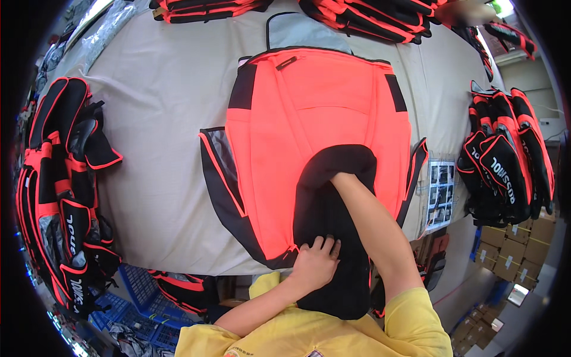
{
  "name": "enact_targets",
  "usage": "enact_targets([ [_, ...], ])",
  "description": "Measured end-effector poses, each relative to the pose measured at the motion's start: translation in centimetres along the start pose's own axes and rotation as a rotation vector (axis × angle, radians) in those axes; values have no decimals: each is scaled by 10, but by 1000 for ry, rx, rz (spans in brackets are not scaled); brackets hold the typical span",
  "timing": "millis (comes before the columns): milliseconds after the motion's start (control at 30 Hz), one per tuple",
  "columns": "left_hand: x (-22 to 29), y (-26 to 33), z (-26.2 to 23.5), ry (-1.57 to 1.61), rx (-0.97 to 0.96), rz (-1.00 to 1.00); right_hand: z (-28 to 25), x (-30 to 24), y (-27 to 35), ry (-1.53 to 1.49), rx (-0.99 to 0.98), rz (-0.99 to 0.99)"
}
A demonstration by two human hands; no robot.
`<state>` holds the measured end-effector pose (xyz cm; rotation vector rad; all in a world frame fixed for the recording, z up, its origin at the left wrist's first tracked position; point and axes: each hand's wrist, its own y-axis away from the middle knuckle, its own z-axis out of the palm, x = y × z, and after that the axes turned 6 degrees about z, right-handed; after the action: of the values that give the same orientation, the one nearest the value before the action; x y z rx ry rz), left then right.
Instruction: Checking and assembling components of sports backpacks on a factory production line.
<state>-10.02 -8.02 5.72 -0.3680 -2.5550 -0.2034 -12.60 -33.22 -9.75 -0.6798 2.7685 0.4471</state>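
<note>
A large bright-orange bag shell point(315, 125) with black trim lies flat on the beige worktable point(160, 119). A black fabric panel point(327, 208) hangs from its near edge toward me. My left hand point(315, 262) presses flat on the black panel at the table's edge, fingers spread. My right forearm point(375, 226) reaches forward, and the hand itself is tucked under the black fabric inside the bag, hidden from view.
Stacks of black-and-orange bag parts lie at the table's left point(65, 178), right point(505, 160) and far edge point(369, 15). A sheet of photos point(441, 193) is taped near the right edge. Blue crates point(137, 309) and cardboard boxes point(511, 250) sit below.
</note>
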Motion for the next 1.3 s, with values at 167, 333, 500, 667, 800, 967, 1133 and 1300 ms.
enact_targets([
  [167,6,4,-2,-14,-57,-39,-10,23,3,-30,59,27],
  [333,1,-1,3,71,22,-31,-11,17,6,-61,140,96],
  [500,-6,9,11,111,173,-101,-68,-17,97,31,-103,-179],
  [667,-6,5,20,174,20,-63,-159,-24,258,-119,12,-249],
  [800,1,8,19,151,149,50,-174,-19,318,-111,-21,-128],
  [967,-3,32,-22,207,-73,311,-169,-14,324,-101,-20,-140],
  [1133,-33,-33,-126,832,-73,-420,-162,-14,327,-71,-39,-119],
  [1300,-90,-112,-99,-34,517,-37,-164,-18,319,-12,-71,-139],
])
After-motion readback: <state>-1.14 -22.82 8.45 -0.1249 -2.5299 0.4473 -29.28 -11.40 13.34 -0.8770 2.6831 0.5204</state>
